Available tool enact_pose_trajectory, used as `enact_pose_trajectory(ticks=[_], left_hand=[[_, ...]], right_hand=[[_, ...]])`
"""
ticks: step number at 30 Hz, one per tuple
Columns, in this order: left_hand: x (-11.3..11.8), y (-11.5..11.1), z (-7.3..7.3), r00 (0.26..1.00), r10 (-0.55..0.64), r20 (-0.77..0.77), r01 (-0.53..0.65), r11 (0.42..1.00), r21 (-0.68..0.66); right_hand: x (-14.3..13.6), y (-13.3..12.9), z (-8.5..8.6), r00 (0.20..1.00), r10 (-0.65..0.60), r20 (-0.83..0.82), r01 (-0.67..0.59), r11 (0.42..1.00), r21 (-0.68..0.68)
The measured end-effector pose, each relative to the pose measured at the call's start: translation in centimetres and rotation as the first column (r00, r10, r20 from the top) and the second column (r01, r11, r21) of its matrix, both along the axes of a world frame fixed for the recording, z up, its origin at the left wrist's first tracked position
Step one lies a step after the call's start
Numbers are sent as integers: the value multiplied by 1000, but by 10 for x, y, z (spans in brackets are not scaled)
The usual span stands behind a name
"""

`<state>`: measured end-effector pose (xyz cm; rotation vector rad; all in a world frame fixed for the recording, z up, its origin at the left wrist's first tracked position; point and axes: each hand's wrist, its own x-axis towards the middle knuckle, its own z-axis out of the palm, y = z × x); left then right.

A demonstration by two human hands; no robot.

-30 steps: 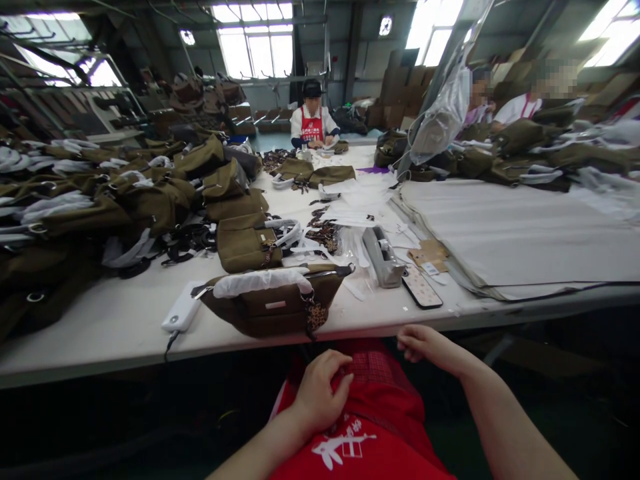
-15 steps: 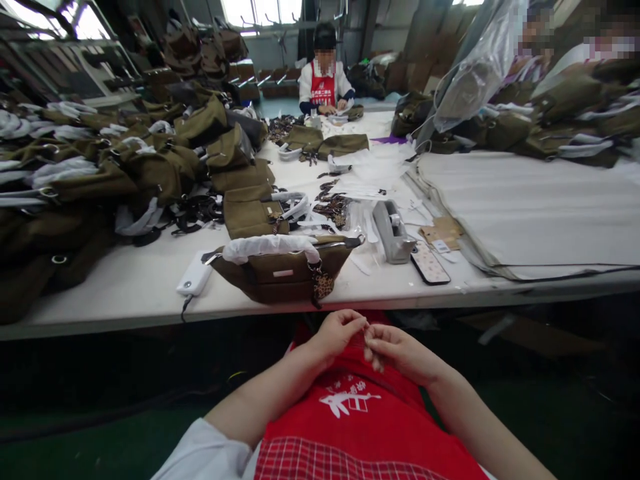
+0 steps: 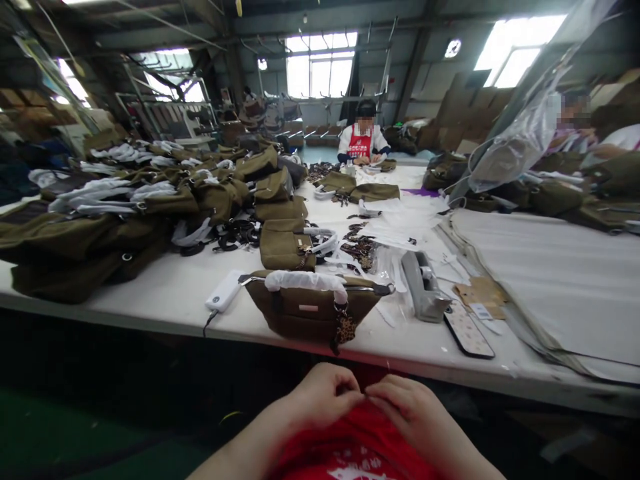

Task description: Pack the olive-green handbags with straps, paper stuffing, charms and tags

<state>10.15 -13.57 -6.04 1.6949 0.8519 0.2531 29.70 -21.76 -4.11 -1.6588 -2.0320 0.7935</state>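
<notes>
My left hand and my right hand meet at the fingertips over the red apron, below the table's front edge. Both are pinched closed; whatever is between the fingers is too small to make out. Nearest to them, on the table edge, an olive handbag stands upright. Its handle is wrapped in white material, and a leopard-print charm hangs at its right side.
A white device with a cable lies left of the handbag. To its right are a grey tape dispenser and a phone. Olive bags are heaped at the left. A person works across the table.
The view has tilted up, so the table and handbag appear lower and further right. My hands remain together, with the right fingers now more gathered.
</notes>
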Motion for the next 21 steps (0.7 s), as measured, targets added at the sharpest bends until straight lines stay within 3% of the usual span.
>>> enact_pose_trajectory(ticks=[4, 10, 12, 14, 16, 21], left_hand=[[-7, 4, 2, 994, 106, -10, -107, 992, -68], [-3, 4, 9, 985, 172, 33, -175, 978, 112], [-3, 10, 12, 947, 291, 134, -316, 918, 241], [-3, 19, 16, 876, 416, 244, -480, 800, 360], [-2, 29, 18, 835, 469, 289, -550, 737, 393], [9, 47, 16, 847, 476, 236, -529, 800, 283]], right_hand=[[3, 5, -10, 998, -61, -25, 62, 998, 27], [-7, 10, -14, 990, -114, -85, 118, 992, 44], [-1, 14, -6, 975, -182, -126, 197, 974, 114], [7, 23, 4, 948, -262, -182, 296, 934, 199], [11, 36, 11, 921, -301, -249, 358, 905, 230], [-4, 77, 8, 861, -235, -451, 294, 954, 64]])
